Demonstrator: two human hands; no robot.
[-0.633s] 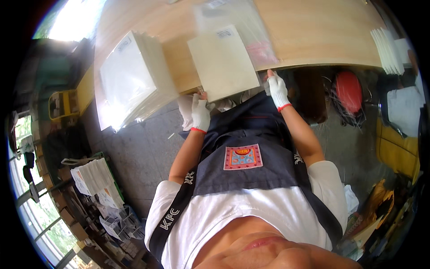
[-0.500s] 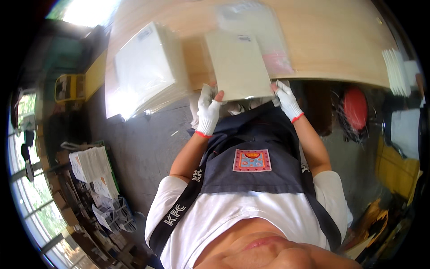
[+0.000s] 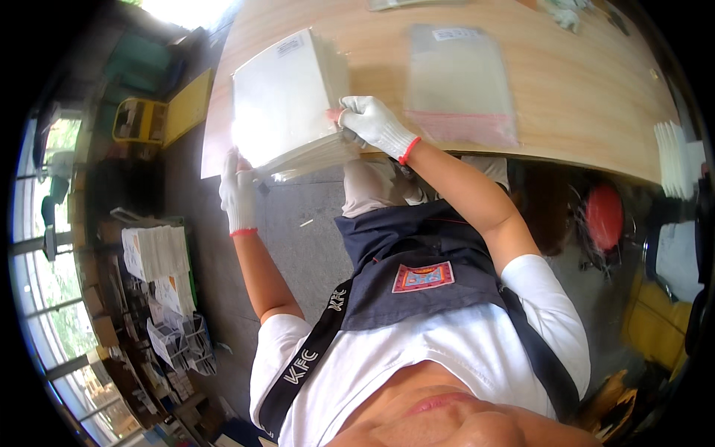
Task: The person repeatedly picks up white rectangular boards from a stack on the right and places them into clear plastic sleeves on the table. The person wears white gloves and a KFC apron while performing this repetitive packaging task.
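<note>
A thick pile of flat cream-white packs in clear plastic lies at the left of the table, a small printed label near its far edge. My left hand, in a white knit glove with a red cuff, pinches the near left corner of the top pack. At the pile's right edge, my right hand, gloved the same way, has its fingers closed on that pack's side. Several clear plastic bags with a pink strip lie to the right, touched by neither hand.
The pale wooden table has white gloves at its far right and white stacked pieces by its right end. A red stool stands below. Stacked papers sit on the left.
Both hands have moved left with the cream pack, from in front of the clear bags onto the pile. The bags now show fully. The head view has shifted.
</note>
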